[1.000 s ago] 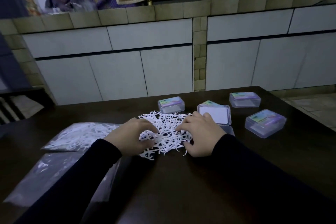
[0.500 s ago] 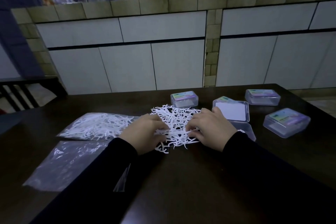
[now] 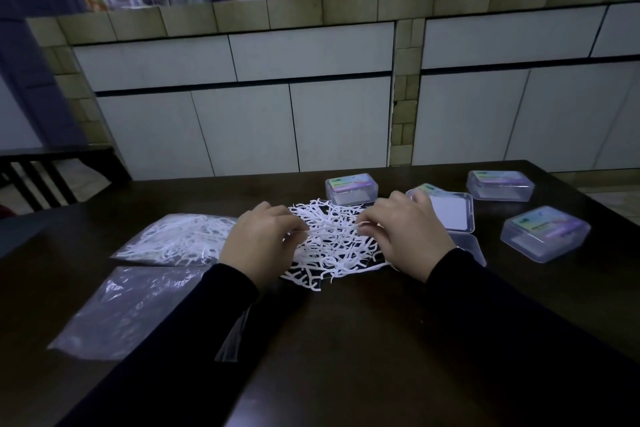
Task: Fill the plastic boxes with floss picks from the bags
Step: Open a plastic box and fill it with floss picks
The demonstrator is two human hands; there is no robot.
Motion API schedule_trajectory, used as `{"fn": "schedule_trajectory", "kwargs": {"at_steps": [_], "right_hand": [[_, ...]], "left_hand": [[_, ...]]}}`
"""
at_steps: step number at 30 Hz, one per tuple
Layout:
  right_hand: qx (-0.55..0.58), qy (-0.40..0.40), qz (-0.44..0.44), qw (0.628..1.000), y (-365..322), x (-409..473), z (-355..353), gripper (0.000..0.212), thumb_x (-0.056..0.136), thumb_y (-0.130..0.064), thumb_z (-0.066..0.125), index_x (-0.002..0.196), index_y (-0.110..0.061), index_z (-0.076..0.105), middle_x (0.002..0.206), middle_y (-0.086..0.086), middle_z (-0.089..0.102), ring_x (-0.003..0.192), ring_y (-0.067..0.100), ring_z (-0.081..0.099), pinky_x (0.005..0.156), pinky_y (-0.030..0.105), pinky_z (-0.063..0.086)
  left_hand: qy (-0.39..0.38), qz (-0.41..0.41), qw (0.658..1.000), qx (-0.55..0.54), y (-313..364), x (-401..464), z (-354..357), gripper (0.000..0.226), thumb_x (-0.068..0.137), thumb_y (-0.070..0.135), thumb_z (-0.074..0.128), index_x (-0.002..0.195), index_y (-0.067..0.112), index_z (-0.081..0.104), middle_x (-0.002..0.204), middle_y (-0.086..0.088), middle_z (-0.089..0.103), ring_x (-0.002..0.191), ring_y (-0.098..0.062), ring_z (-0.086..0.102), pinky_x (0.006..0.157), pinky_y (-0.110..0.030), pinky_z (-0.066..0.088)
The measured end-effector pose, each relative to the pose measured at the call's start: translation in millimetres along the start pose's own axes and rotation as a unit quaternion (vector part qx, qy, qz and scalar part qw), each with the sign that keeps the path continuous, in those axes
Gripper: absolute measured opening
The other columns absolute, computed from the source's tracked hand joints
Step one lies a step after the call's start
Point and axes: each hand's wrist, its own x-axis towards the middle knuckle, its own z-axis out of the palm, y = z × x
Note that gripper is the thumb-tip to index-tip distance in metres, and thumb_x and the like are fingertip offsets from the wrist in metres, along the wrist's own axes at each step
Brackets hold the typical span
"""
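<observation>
Sitting on the table: a loose heap of white floss picks is lying on the dark table, directly in front of the person and between both hands.
Left hand: the left hand is resting on the left edge of the heap, fingers curling down into the picks and gathering some under the fingertips.
Right hand: the right hand is lying on the right edge of the heap, thumb and forefinger pinching a few picks at the inner side.
Sleeves: dark sleeves are covering both arms to the wrists.
Full bag: a clear plastic bag holding more white picks is lying just left of the left hand.
Flat bag: a second clear bag is lying flat nearer the person, partly under the left arm; whether anything is inside, I cannot tell.
Open box: an open clear box is standing just right of the right hand, partly hidden by it.
Closed boxes: one lidded box is sitting beyond the heap, another at the far right, a third nearer on the right, each carrying a coloured label.
Behind: a tiled counter front is running across beyond the table.
</observation>
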Motion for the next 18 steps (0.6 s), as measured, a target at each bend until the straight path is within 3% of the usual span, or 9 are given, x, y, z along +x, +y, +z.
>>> {"fn": "schedule_trajectory", "kwargs": {"at_steps": [7,9,11,13,16,18], "right_hand": [[0.058,0.078,0.081,0.992,9.2,-2.9,-1.7,0.017,0.097,-0.033,0.052,0.104,-0.029,0.066,0.103,-0.011,0.065,0.099,0.015,0.051,0.087,0.034,0.026],[0.126,0.11,0.111,0.98,12.5,-4.9,-5.0,0.013,0.096,-0.031,0.053,0.1,-0.029,0.066,0.098,-0.018,0.063,0.096,0.014,0.051,0.087,0.033,0.027],[0.223,0.133,0.142,0.955,16.4,-8.4,-10.4,0.01,0.095,-0.031,0.053,0.09,-0.038,0.06,0.087,-0.028,0.053,0.092,0.011,0.05,0.091,0.037,0.036],[0.274,0.137,0.167,0.937,22.1,-13.1,-14.1,0.014,0.092,-0.037,0.052,0.081,-0.046,0.053,0.086,-0.025,0.051,0.096,0.015,0.052,0.091,0.045,0.045],[0.266,0.132,0.204,0.933,35.2,-20.6,-19.0,0.011,0.088,-0.046,0.048,0.078,-0.052,0.05,0.091,-0.014,0.055,0.1,0.023,0.053,0.087,0.05,0.049],[0.24,0.131,0.213,0.938,46.3,-25.0,-23.5,0.011,0.088,-0.046,0.049,0.078,-0.05,0.051,0.087,-0.02,0.054,0.097,0.02,0.053,0.088,0.05,0.047]], "left_hand": [[0.077,-0.088,0.993,-0.035,8.7,-0.5,1.5,0.006,0.08,0.019,0.076,0.086,0.018,0.076,0.081,0.004,0.061,0.076,-0.02,0.05,0.061,-0.028,0.039],[0.078,-0.101,0.99,-0.052,13.6,0.7,1.5,0.008,0.083,0.022,0.073,0.09,0.018,0.076,0.081,0.008,0.057,0.079,-0.016,0.048,0.064,-0.027,0.038],[0.075,-0.107,0.989,-0.067,19.7,2.9,1.5,0.01,0.086,0.024,0.069,0.091,0.018,0.075,0.082,0.011,0.054,0.081,-0.013,0.047,0.066,-0.026,0.039],[0.072,-0.109,0.988,-0.083,26.9,6.6,2.3,0.01,0.088,0.024,0.067,0.092,0.018,0.074,0.083,0.013,0.054,0.083,-0.012,0.048,0.068,-0.023,0.04],[0.07,-0.102,0.987,-0.099,40.7,15.5,5.1,0.009,0.09,0.024,0.064,0.092,0.019,0.072,0.085,0.014,0.056,0.083,-0.012,0.049,0.068,-0.012,0.033],[0.07,-0.091,0.987,-0.109,52.7,22.9,8.4,0.009,0.09,0.023,0.064,0.092,0.018,0.071,0.086,0.012,0.058,0.082,-0.012,0.049,0.067,-0.011,0.033]]}}
